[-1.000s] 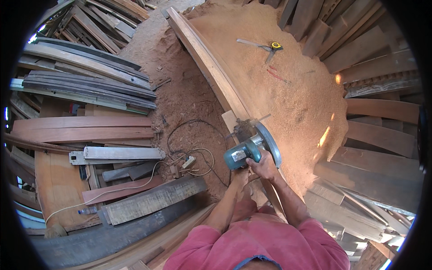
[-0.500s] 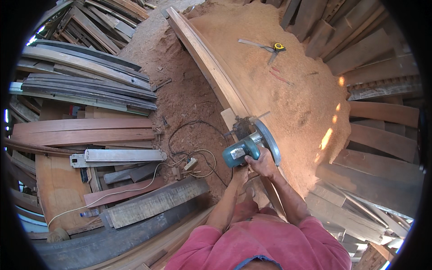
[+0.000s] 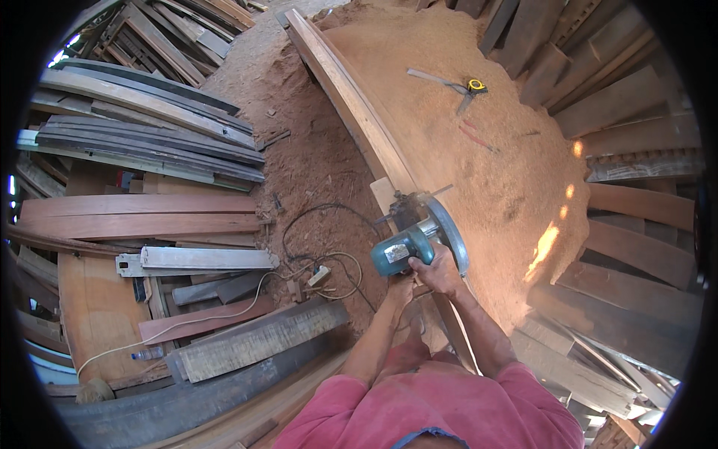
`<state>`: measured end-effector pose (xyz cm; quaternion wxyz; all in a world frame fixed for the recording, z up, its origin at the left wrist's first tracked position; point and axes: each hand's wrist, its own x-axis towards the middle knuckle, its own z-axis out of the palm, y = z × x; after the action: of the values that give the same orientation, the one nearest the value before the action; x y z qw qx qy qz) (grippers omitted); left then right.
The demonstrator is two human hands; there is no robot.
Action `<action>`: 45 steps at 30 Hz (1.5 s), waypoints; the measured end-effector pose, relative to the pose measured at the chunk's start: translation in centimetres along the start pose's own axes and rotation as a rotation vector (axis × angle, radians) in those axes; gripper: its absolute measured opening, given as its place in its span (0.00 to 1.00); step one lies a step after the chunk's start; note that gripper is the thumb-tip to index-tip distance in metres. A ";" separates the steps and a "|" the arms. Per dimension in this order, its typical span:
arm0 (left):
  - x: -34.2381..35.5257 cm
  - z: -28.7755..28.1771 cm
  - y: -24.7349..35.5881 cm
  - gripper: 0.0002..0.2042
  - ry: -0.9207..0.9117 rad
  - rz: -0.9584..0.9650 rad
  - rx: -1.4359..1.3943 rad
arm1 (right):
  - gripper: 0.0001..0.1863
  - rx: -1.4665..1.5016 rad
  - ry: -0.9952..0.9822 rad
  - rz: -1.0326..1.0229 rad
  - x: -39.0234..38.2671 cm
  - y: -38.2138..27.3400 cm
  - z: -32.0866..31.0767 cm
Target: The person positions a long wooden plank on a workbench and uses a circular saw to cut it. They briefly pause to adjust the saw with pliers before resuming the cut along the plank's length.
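Observation:
A teal circular saw [image 3: 390,256] with a round silver blade guard [image 3: 449,232] rests over the near part of a long wooden beam [image 3: 366,123]. My right hand [image 3: 440,271] is wrapped around its rear handle, the thumb lying on the teal housing. Below the motor, my left hand [image 3: 402,286] holds the saw from the near side, its fingers mostly hidden. The blade's contact with the wood cannot be seen. A short pale wood piece [image 3: 383,193] lies against the beam's left side, just beyond the saw.
Sawdust [image 3: 471,172] covers the ground, with a yellow tape measure [image 3: 476,86] on it. A looped cable [image 3: 351,262] and a socket block [image 3: 319,277] lie to the left. Stacked boards [image 3: 142,217] fill the left side; more planks [image 3: 636,202] lean at right.
The view has shifted slightly, so the beam's far end and the tape measure appear farther right. Both hands stay on the saw, which has barely moved.

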<state>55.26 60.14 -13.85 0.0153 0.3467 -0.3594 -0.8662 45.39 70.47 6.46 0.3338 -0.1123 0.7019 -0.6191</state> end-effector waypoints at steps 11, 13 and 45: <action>2.1 0.1 2.5 0.26 0.004 0.013 0.001 | 0.21 -0.047 0.003 -0.041 2.7 -1.6 0.3; 2.6 0.2 3.1 0.26 0.002 0.016 0.001 | 0.21 -0.042 0.003 -0.044 3.2 -1.8 0.3; 8.7 0.6 9.5 0.21 0.001 0.087 -0.039 | 0.15 -0.082 0.066 -0.150 12.4 -3.4 2.3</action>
<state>46.21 51.05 -12.70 0.0600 0.3309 -0.3572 -0.8714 36.60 60.88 5.54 0.2586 -0.1577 0.7269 -0.6164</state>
